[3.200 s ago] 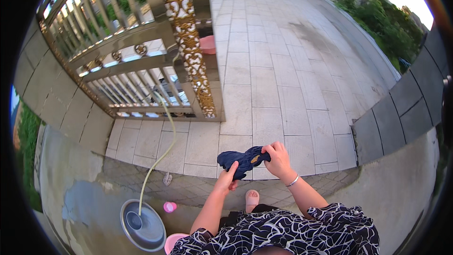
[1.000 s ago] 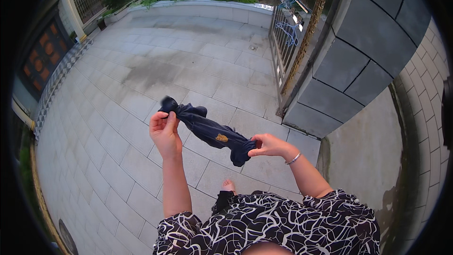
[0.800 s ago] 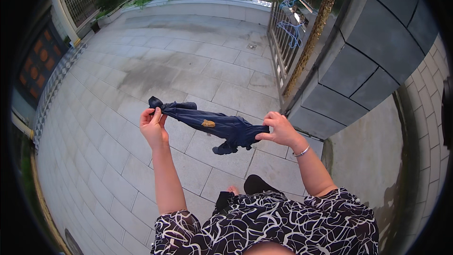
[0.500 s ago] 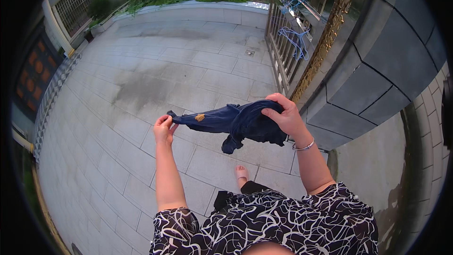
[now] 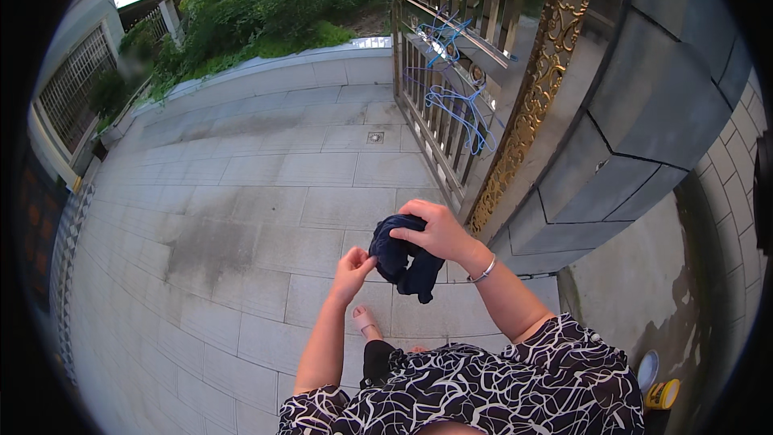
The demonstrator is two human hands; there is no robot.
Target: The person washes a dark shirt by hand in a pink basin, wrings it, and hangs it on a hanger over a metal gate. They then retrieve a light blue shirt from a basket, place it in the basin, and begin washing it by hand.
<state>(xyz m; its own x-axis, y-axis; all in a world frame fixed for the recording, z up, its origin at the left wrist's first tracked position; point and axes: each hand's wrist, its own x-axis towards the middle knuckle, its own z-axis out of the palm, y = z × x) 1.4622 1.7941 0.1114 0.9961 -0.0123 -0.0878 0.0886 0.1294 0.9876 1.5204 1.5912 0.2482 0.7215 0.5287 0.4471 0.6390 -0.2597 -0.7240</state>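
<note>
A dark blue garment (image 5: 420,278) hangs bunched between my hands, looped so that a small gap shows through its folds. My right hand (image 5: 441,235) is closed on its upper right part, thumb laid over the cloth. At its left edge, the fingertips of my left hand (image 5: 351,275) pinch the fabric. Its exact kind is hard to tell in this crumpled state. Ahead and to the right, blue clothes hangers (image 5: 465,109) dangle from a metal gate (image 5: 427,125), apart from both hands.
A stone-clad pillar (image 5: 612,153) with a gold ornamental strip (image 5: 538,72) stands close on my right. Grey paving (image 5: 241,234) spreads ahead to a low planter wall (image 5: 282,79) with shrubs. A yellow container (image 5: 662,394) and a pale round dish (image 5: 648,369) sit at lower right.
My hands have come closer together, and the garment, stretched out before, is now bunched up. The view has tilted up, showing more of the gate and hangers.
</note>
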